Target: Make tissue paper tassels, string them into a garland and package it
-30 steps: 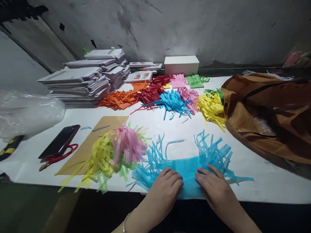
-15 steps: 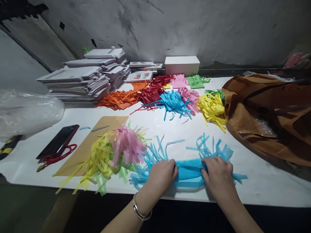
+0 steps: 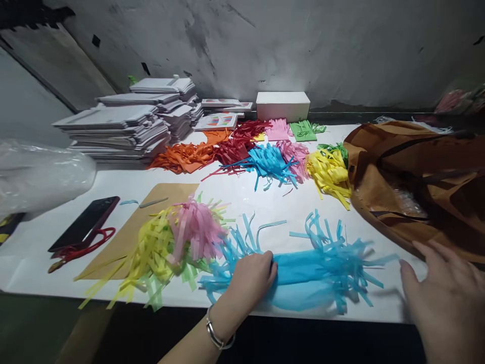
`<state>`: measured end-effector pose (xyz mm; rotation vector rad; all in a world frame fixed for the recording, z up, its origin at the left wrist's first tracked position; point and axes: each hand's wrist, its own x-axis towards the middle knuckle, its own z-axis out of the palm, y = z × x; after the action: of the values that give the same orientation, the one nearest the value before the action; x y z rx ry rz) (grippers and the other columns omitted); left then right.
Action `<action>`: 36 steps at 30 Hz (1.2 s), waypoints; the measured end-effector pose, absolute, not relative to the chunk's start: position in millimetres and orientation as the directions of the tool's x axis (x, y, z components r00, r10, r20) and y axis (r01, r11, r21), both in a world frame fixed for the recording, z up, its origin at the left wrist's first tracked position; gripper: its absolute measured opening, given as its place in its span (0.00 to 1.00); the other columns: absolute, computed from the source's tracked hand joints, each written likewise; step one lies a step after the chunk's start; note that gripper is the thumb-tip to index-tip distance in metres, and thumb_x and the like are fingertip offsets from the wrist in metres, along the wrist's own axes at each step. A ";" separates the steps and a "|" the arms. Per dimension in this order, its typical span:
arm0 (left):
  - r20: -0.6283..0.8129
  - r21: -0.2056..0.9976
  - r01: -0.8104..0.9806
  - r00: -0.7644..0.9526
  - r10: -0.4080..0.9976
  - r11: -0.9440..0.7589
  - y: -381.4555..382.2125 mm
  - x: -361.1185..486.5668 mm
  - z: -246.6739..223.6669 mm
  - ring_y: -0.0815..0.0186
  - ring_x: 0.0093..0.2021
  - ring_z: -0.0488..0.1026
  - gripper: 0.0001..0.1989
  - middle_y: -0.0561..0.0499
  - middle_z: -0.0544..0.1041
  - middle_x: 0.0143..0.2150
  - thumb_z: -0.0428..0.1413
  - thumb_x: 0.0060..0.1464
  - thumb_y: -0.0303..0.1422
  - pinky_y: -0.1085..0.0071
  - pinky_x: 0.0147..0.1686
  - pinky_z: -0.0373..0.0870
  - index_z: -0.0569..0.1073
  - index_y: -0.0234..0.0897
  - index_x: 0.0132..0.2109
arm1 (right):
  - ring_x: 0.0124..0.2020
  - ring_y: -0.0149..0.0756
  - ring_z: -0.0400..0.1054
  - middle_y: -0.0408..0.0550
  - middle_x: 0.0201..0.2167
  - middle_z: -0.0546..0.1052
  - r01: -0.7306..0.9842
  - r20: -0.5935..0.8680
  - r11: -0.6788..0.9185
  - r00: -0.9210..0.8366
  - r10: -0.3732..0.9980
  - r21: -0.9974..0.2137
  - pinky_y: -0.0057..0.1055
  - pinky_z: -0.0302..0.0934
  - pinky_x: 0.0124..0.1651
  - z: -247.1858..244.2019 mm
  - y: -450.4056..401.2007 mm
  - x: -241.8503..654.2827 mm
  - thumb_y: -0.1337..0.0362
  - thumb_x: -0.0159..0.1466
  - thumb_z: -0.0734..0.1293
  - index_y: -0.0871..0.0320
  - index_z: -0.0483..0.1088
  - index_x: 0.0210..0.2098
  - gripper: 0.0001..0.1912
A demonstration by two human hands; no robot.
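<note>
A blue tissue paper sheet [image 3: 299, 268] with fringed ends lies flat near the table's front edge. My left hand [image 3: 253, 275], a bracelet on its wrist, is closed on the sheet's left part, just inside the left fringe. Off to the right, apart from the sheet, my right hand [image 3: 443, 288] has its fingers spread and holds nothing. One thin strip at the sheet's right end reaches toward its thumb. A pink tassel [image 3: 197, 227] and a yellow tassel [image 3: 155, 242] lie left of the sheet, with pale green strips [image 3: 153, 288] under them.
Behind are orange [image 3: 185, 156], blue [image 3: 271, 162] and yellow fringed bundles [image 3: 329, 172]. A brown bag [image 3: 364, 167] stands at the right. Stacked white packs [image 3: 113, 119] and a white box [image 3: 283, 105] are at the back. A phone [image 3: 85, 222] rests on the left beside brown paper [image 3: 113, 263].
My right hand has let go of the blue tissue paper sheet and moved right, its fingers opening. The sheet's right fringe has spread out. My left hand keeps its hold.
</note>
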<state>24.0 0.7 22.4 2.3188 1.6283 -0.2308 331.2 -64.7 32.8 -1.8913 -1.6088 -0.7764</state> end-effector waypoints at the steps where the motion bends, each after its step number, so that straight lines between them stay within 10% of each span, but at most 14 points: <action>1: -0.293 0.149 0.938 0.343 0.892 -0.312 0.2 24.6 22.2 0.52 0.36 0.80 0.13 0.44 0.81 0.34 0.48 0.66 0.36 0.65 0.30 0.67 0.76 0.36 0.41 | 0.52 0.60 0.70 0.63 0.51 0.76 0.998 0.716 -0.030 0.057 0.696 -0.050 0.59 0.63 0.52 37.4 -64.3 318.0 0.66 0.66 0.65 0.59 0.70 0.55 0.18; 4: -0.275 0.148 0.940 0.339 0.900 -0.308 -0.6 26.3 21.0 0.52 0.36 0.80 0.12 0.44 0.81 0.34 0.49 0.66 0.35 0.65 0.30 0.67 0.76 0.36 0.41 | 0.51 0.43 0.73 0.54 0.47 0.79 0.801 0.625 0.584 -0.391 0.676 -0.130 0.42 0.68 0.56 38.2 -61.2 261.2 0.76 0.66 0.61 0.58 0.71 0.53 0.18; 7: -0.249 0.153 0.938 0.340 0.907 -0.310 -0.3 26.4 20.4 0.53 0.34 0.79 0.11 0.44 0.81 0.33 0.51 0.66 0.35 0.65 0.30 0.68 0.75 0.36 0.41 | 0.47 0.40 0.76 0.51 0.46 0.81 0.644 0.479 0.739 -0.594 0.646 -0.196 0.36 0.73 0.50 17.2 -56.0 220.6 0.78 0.64 0.60 0.60 0.74 0.48 0.18; 16: 0.251 0.180 0.694 0.652 0.715 -0.697 -27.1 18.0 7.1 0.55 0.51 0.70 0.08 0.48 0.77 0.49 0.55 0.63 0.27 0.52 0.55 0.57 0.72 0.40 0.48 | 0.45 0.46 0.77 0.58 0.43 0.81 0.681 0.592 0.722 -0.535 0.603 -0.121 0.42 0.75 0.46 -20.2 -52.6 218.5 0.77 0.68 0.58 0.65 0.74 0.45 0.14; 22: 0.274 0.179 0.666 0.673 0.687 -0.724 -25.6 11.8 -5.8 0.60 0.42 0.70 0.05 0.52 0.76 0.37 0.56 0.60 0.23 0.54 0.54 0.56 0.70 0.38 0.38 | 0.48 0.44 0.75 0.57 0.47 0.80 0.722 0.555 0.659 -0.467 0.688 -0.210 0.42 0.73 0.49 -15.1 -52.0 213.9 0.71 0.70 0.60 0.63 0.72 0.48 0.12; 29: 0.308 0.209 0.622 0.691 0.654 -0.755 -27.3 7.5 0.6 0.59 0.48 0.70 0.07 0.50 0.77 0.44 0.53 0.61 0.23 0.50 0.63 0.45 0.70 0.39 0.44 | 0.47 0.44 0.73 0.55 0.44 0.80 0.755 0.587 0.651 -0.495 0.641 -0.074 0.44 0.62 0.54 -19.9 -61.3 218.2 0.75 0.71 0.55 0.64 0.73 0.49 0.17; 36: 0.371 0.290 0.651 0.599 0.710 -0.701 -30.0 -5.7 -14.2 0.59 0.48 0.70 0.08 0.52 0.79 0.43 0.52 0.64 0.24 0.50 0.61 0.48 0.73 0.41 0.44 | 0.46 0.42 0.69 0.50 0.41 0.79 0.822 0.505 0.528 -0.370 0.780 -0.213 0.45 0.52 0.57 -25.6 -62.1 225.7 0.70 0.74 0.52 0.58 0.73 0.41 0.18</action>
<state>-5.7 -30.0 -14.2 2.6967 1.1530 0.7088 225.7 -62.1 -25.6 -1.2957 -2.2133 -0.0996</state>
